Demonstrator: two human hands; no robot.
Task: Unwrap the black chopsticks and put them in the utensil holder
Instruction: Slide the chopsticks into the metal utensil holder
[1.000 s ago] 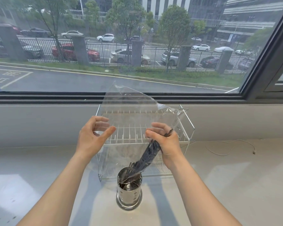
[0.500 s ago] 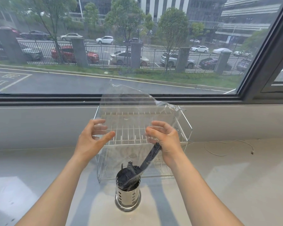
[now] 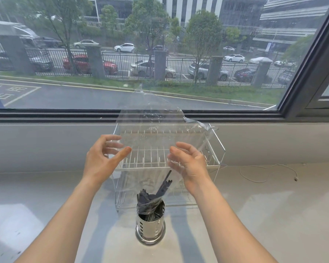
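Most of the slim black chopsticks (image 3: 160,188) already stand in the perforated steel utensil holder (image 3: 150,224) on the pale surface (image 3: 254,215), though the clear plastic wrapper (image 3: 152,141) between the spread left hand (image 3: 103,158) and spread right hand (image 3: 188,162) apparently remains to be lifted clear.

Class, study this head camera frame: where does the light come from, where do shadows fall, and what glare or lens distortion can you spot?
Head view: daylight enters through the window ahead, so the forearms and utensil holder cast soft shadows toward the camera on the counter; the clear plastic wrapper shows faint glints; the wide lens bows the sill and tilts the window frame at the right; both hands look slightly soft.
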